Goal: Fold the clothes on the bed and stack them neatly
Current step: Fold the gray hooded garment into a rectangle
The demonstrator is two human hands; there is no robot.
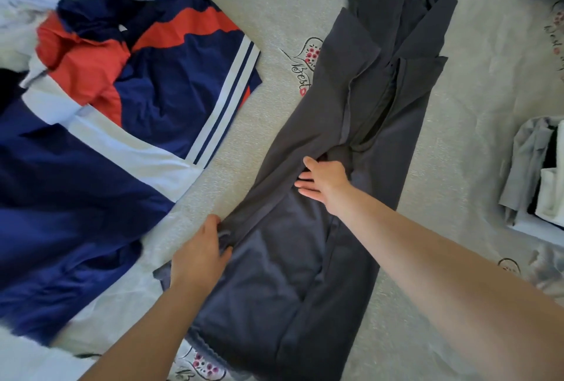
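- Head view: a long dark grey garment [351, 142] is laid lengthwise on the bed [250, 8], its collar end far from the viewer and its hem near. This garment is used as the landmark below.
- The left hand [198, 254] is seen at the garment's left edge, toward the near end. The edge of the fabric is pinched between thumb and curled fingers, so this grip is closed on the cloth.
- The right hand [323, 179] is laid flat on the middle of the garment, fingers straight and spread; nothing is held, the cloth is only pressed down.
- To the left of the garment, apart from it, an unfolded navy, red and white jacket [128, 99] is spread out.
- To the right of the garment, well apart, a small stack of folded clothes [537, 173] is partly seen at the frame edge.
- Risk, as judged: if the pinched edge is pulled across while the flat hand slips, the layers beneath may be dragged and the already folded far flaps opened.
- Risk, as judged: a crooked fold line may be produced, since the edge is held at one point only and the cloth is loose.
- Risk, as judged: wrinkles already visible near the hem may be trapped inside the fold.
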